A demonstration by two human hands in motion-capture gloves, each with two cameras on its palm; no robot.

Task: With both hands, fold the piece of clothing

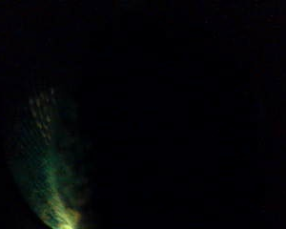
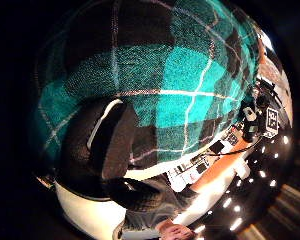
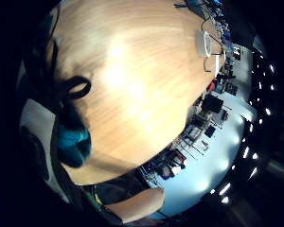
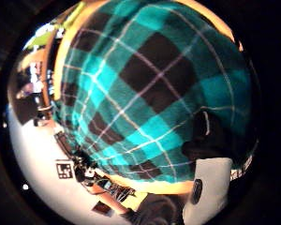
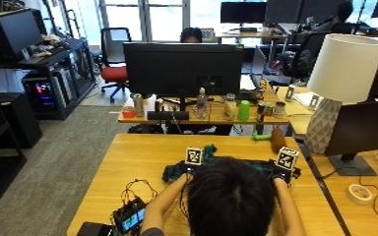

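Shirt (image 5: pixel 176 171), teal-and-black plaid, bunched on table (image 5: pixel 143 152) directly before the person, largely hidden by the head. Left hand (image 5: pixel 188 168) and right hand (image 5: pixel 279 172) at opposite ends; each appears to pinch cloth, fingers partly hidden. Long axis judged side to side across table. Risk: uneven pull, a slipped edge, skewed fold.

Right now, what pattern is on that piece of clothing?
The piece of clothing is a teal and black plaid with thin pale lines, clearest in the right thumb side palm view.
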